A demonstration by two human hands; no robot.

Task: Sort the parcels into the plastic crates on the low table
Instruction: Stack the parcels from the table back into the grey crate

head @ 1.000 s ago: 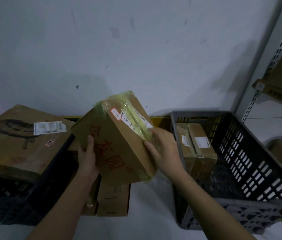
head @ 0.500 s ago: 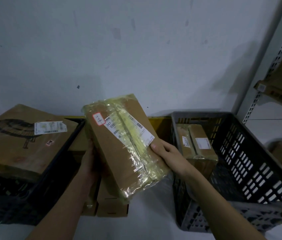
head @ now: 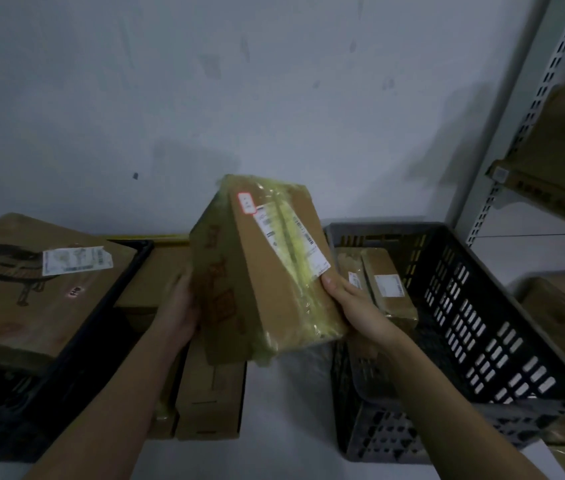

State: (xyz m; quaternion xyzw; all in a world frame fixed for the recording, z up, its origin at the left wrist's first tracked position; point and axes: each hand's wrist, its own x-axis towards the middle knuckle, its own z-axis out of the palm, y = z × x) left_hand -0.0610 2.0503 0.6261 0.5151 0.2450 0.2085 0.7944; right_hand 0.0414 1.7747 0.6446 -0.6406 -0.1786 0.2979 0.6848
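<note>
I hold a brown cardboard parcel [head: 267,271] wrapped in yellowish tape, with a white shipping label and a small red-edged sticker, tilted in the air between two crates. My left hand [head: 178,306] grips its left side from below. My right hand [head: 353,303] holds its right edge, thumb on the label's corner. A grey plastic crate [head: 475,327] at the right holds a taped parcel [head: 378,285]. A black crate [head: 76,344] at the left carries a large flat box [head: 21,289] with a label.
Two more cardboard boxes [head: 211,396] lie on the white low table [head: 274,459] between the crates. A metal shelf rack [head: 523,109] with boxes stands at the right. A grey wall closes off the back.
The parcel has turned in my hands and moved right, toward the grey crate. Its printed side now faces left and the labelled face points up and right.
</note>
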